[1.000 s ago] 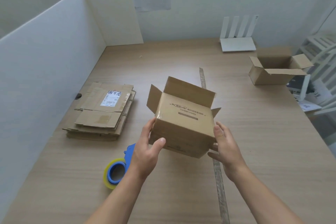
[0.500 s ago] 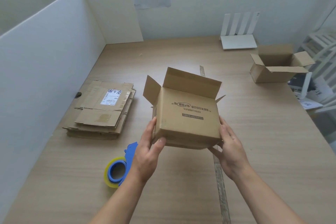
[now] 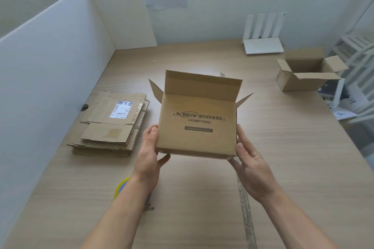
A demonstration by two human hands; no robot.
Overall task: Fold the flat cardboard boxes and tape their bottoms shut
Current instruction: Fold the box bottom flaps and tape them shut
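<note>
Box up, both hands on it!
Left hand (image 3: 148, 154) and right hand (image 3: 250, 164) each keep a firm grip on the folded box (image 3: 197, 125) above the worktop (image 3: 283, 168), flaps pointing away; tape roll (image 3: 120, 187) nearer the left.

Box (image 3: 197, 125) is turning in both hands, printed face now squarely toward the camera, flaps pointing away; left hand (image 3: 148, 155) is sliding lower along its side; forearm now covering most of tape roll (image 3: 120, 187)
</note>
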